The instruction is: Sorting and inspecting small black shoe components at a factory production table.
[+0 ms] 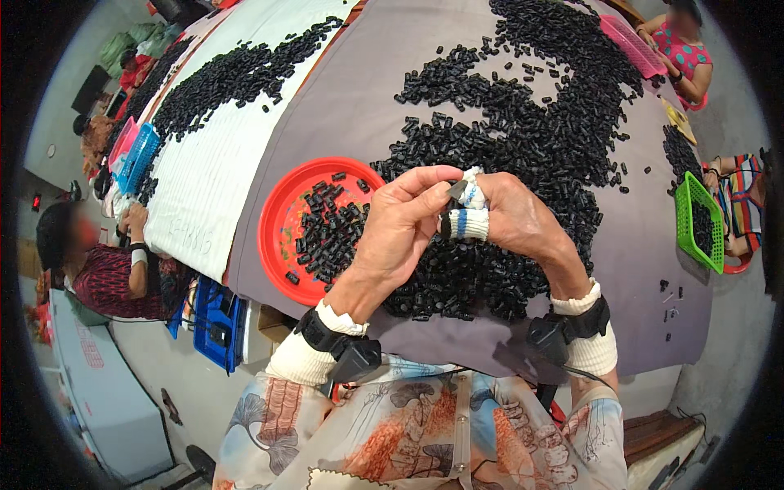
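Small dark piece [458, 189] pinched at the thumb and forefinger of your left hand [402, 216], against the curled fingers of your right hand [518, 214]. Mostly covered; exact shape unclear. Second black bit [445, 225] shows just below it, at your right fingers. Glossy black stubby pieces [563, 151] heaped beneath and beyond, lying every which way.

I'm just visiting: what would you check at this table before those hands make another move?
1. Left hand has a grip: ok, thumb and forefinger pinch a small dark piece.
2. Right hand has a grip: cannot tell, its curled fingers hide it.
3. Finger covers on the right hand: ok, white with blue bands.
4. Red tray near the hands: ok, beside the left hand, holding black pieces.
5. All black pieces in containers: not ok, a big loose heap covers much of the cloth.
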`<action>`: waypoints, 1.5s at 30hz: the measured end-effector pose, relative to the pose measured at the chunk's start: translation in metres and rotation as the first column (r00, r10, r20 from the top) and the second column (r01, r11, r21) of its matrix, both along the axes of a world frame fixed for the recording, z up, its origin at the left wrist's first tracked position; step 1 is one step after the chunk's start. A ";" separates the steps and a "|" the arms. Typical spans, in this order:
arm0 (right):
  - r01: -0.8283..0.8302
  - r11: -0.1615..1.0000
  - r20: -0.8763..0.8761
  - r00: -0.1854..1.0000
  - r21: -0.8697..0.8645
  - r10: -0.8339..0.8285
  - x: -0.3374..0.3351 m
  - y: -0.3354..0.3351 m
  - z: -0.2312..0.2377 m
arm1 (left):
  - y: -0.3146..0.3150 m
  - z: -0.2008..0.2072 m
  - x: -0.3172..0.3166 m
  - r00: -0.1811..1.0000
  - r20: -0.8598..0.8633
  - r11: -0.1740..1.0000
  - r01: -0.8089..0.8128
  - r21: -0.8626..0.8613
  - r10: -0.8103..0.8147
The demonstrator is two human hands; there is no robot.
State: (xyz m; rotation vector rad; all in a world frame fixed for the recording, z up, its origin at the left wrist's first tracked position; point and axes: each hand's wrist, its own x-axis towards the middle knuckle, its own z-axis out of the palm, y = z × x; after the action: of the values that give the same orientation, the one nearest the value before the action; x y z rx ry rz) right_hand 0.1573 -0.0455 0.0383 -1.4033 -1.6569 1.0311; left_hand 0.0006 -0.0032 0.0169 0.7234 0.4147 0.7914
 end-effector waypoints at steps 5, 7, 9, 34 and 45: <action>-0.031 0.998 -0.096 0.995 -0.047 0.027 0.000 -0.001 -0.004 | -0.003 -0.001 0.002 0.998 -0.039 0.999 -0.043 0.022 0.044; -0.038 0.998 -0.119 0.992 -0.056 0.031 0.000 -0.002 -0.004 | -0.004 -0.003 0.003 0.997 -0.040 0.997 -0.065 0.032 0.066; -0.035 0.998 -0.047 0.998 -0.045 0.033 -0.001 -0.002 -0.006 | -0.005 -0.003 0.002 0.995 -0.042 0.995 -0.089 0.042 0.091; -0.017 1.000 -0.051 0.999 -0.018 0.017 -0.005 0.003 -0.004 | 0.006 -0.007 -0.006 0.990 0.137 0.996 0.045 -0.073 -0.035; 0.247 0.954 -0.073 0.968 0.167 -0.238 -0.016 0.000 0.003 | 0.005 -0.009 -0.009 0.995 0.095 0.998 -0.023 -0.062 0.028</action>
State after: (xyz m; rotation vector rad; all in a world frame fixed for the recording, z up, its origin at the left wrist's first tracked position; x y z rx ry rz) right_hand 0.1408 -0.0459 0.0415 -1.4088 -1.4559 0.7570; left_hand -0.0083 0.0016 0.0080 0.6217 0.3602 0.8309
